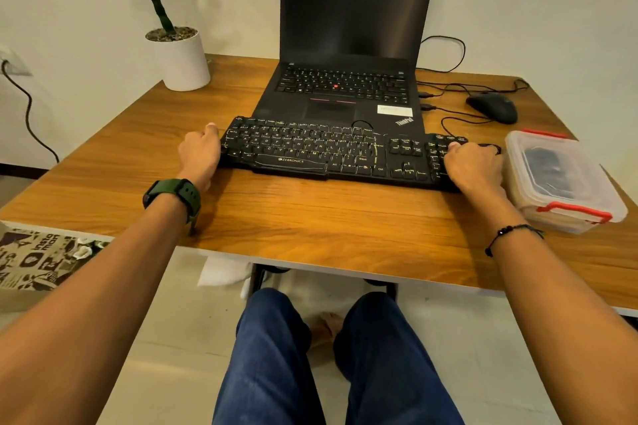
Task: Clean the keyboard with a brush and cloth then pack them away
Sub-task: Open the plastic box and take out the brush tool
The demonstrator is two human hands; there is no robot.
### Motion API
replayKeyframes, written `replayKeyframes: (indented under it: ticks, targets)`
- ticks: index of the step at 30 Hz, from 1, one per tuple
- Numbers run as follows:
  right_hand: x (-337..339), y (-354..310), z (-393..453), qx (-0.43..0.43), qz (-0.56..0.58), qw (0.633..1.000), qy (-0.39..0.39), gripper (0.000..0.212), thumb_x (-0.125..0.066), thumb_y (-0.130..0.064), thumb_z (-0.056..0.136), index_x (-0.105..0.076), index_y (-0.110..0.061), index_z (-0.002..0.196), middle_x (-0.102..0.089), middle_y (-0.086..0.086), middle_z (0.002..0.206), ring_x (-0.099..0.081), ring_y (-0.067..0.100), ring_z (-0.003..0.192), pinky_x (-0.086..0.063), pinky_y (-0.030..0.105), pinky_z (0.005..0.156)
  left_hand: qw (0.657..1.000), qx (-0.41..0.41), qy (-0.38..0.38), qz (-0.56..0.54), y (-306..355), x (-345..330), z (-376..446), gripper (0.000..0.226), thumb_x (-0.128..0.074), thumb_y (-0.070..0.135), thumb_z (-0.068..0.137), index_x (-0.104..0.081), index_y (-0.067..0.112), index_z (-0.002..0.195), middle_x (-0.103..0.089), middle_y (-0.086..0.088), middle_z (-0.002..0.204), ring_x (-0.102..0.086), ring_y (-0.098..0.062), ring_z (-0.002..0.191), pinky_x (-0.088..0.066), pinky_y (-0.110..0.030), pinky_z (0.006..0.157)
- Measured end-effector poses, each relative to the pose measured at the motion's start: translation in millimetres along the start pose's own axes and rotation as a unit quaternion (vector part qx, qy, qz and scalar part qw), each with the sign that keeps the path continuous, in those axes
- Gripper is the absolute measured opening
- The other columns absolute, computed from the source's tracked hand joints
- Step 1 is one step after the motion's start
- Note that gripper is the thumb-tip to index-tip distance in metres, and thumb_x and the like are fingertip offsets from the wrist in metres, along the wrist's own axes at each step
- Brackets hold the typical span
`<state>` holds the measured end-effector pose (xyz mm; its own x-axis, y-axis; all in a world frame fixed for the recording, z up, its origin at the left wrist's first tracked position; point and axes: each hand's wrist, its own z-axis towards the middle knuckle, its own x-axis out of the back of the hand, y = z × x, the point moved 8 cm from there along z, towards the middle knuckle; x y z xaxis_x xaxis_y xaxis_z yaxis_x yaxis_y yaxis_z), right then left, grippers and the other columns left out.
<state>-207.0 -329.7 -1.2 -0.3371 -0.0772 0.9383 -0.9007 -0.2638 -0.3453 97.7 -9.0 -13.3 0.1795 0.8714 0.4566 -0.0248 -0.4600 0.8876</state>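
With my left hand (199, 152) and right hand (474, 165) grasping the keyboard (331, 152) ends, fingers curled, mid-frame on the worktop (310, 217), I might snag its cable (459, 120) when shifting it.

You face a wooden table (310, 214) filling mid-frame. On it: a black Zebronics keyboard (331, 153) at centre, an open ThinkPad laptop (348, 79) behind it, a white plant pot (181, 60) upper left, a black mouse (492, 107) and a lidded plastic container (562, 183) at right.
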Motion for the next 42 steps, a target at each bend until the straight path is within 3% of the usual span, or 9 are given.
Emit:
replayKeyframes:
  ticks: [6,13,19,24,28,31,34,38,42]
  targets:
    - [-2.5,10.5,-10.2,0.002,0.017,1.000,0.009,0.063,-0.027,-0.044,0.097,-0.042,0.008,0.131,-0.033,0.027,0.139,-0.032,0.038,0.127,-0.030,0.045,0.103,1.000,0.011,-0.021,0.001,-11.1,7.6,0.6,0.054,-0.035,0.042,0.093,-0.051,-0.001,0.120,-0.053,-0.015,0.122,-0.050,-0.030,0.106,-0.034,-0.036,0.077]
    - [-0.9,22.2,-41.2,0.034,-0.011,0.999,0.031,0.068,-0.026,-0.049,0.096,-0.044,0.008,0.128,-0.036,0.026,0.137,-0.034,0.039,0.125,-0.033,0.047,0.099,0.997,-0.006,-0.079,0.000,-30.2,30.8,-21.4,0.044,-0.033,0.051,0.092,-0.054,0.013,0.086,-0.057,-0.009,0.099,-0.050,-0.026,0.094,-0.038,-0.041,0.084]
    - [1.8,30.7,-66.1,0.031,-0.011,0.999,0.041,0.067,-0.028,-0.049,0.096,-0.037,0.007,0.132,-0.036,0.027,0.136,-0.033,0.039,0.125,-0.032,0.049,0.100,0.996,0.012,-0.082,-0.031,-45.0,43.9,-36.7,0.050,-0.035,0.048,0.093,-0.060,0.005,0.094,-0.060,-0.012,0.097,-0.053,-0.025,0.090,-0.038,-0.040,0.089]
    - [4.6,27.7,-69.1,0.029,-0.012,0.999,0.028,0.068,-0.027,-0.049,0.096,-0.034,0.007,0.134,-0.035,0.027,0.137,-0.032,0.039,0.126,-0.032,0.048,0.101,0.998,0.009,-0.052,0.020,-39.2,52.7,-41.5,0.055,-0.036,0.060,0.079,-0.060,0.011,0.073,-0.064,-0.020,0.100,-0.056,-0.034,0.095,-0.041,-0.046,0.091]
    - [16.1,20.7,-78.0,0.067,-0.034,0.997,0.016,0.068,-0.026,-0.050,0.096,-0.033,0.004,0.137,-0.040,0.026,0.135,-0.037,0.037,0.125,-0.034,0.046,0.100,0.977,-0.133,0.021,0.166,-0.9,52.3,-52.2,0.054,-0.033,0.049,0.090,-0.053,0.003,0.069,-0.053,-0.018,0.070,-0.050,-0.034,0.075,-0.036,-0.037,0.064]
    - [30.4,9.8,-96.7,0.144,-0.051,0.988,-0.020,0.058,-0.038,-0.044,0.095,-0.036,-0.003,0.136,-0.045,0.019,0.133,-0.042,0.031,0.123,-0.038,0.041,0.098,0.942,-0.262,0.035,0.205,43.7,31.8,-72.7,0.048,-0.040,0.044,0.089,-0.064,0.003,0.093,-0.058,-0.020,0.090,-0.051,-0.037,0.094,-0.040,-0.040,0.074]
    - [65.9,15.0,-112.8,0.185,-0.030,0.982,0.004,0.045,-0.048,-0.033,0.093,-0.045,-0.011,0.132,-0.053,0.012,0.127,-0.047,0.025,0.116,-0.041,0.035,0.092,0.932,-0.324,-0.049,0.157,85.4,-13.7,-106.1,0.028,-0.049,0.030,0.091,-0.061,0.014,0.112,-0.051,-0.009,0.113,-0.047,-0.024,0.109,-0.039,-0.040,0.091]
    - [127.0,48.0,-120.0,0.197,-0.054,0.967,0.153,0.036,-0.052,-0.018,0.091,-0.055,-0.007,0.125,-0.054,0.017,0.124,-0.044,0.031,0.114,-0.037,0.036,0.090,0.884,-0.437,-0.147,0.078,151.0,-79.9,-173.0,0.020,-0.054,0.020,0.089,-0.063,0.014,0.106,-0.050,0.006,0.102,-0.050,-0.011,0.101,-0.038,-0.026,0.087]
    - [137.7,94.2,-98.6,0.164,-0.083,0.969,0.167,0.035,-0.054,-0.010,0.088,-0.057,-0.005,0.123,-0.055,0.020,0.121,-0.042,0.036,0.114,-0.036,0.038,0.090,0.817,-0.519,-0.247,0.043,201.2,-146.7,-233.1,0.020,-0.051,0.019,0.091,-0.063,0.014,0.106,-0.055,0.004,0.107,-0.048,-0.004,0.100,-0.036,-0.020,0.086]
